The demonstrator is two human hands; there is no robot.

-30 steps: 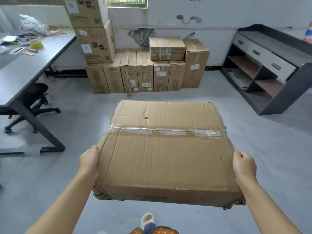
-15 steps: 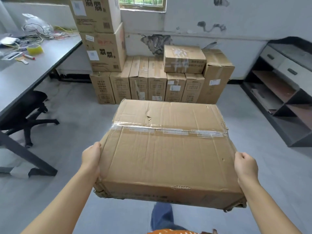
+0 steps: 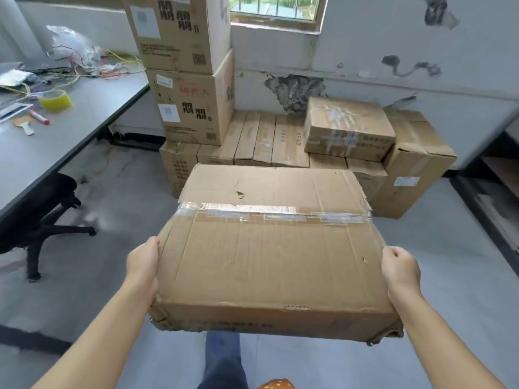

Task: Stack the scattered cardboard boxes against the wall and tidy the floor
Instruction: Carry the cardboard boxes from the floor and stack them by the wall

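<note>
Against far wall, stacked boxes (image 3: 280,141) loom much nearer than second ago. Carried box (image 3: 269,248) between my hands: left hand (image 3: 141,265) and right hand (image 3: 400,269) clasp its sides, grip unchanged. Box off floor (image 3: 449,262); set-down close, I judge.

A white wall (image 3: 365,46) runs across the back, its paint stained and peeling in dark patches. A barred window (image 3: 276,8) sits high in it, with green showing outside and daylight coming through. The floor (image 3: 438,276) is smooth grey. On the left stands a grey counter (image 3: 70,136) on dark legs, with a black swivel chair (image 3: 42,217) tucked under its edge. At the far right edge a dark shelf unit (image 3: 497,186) is partly in view.
</note>
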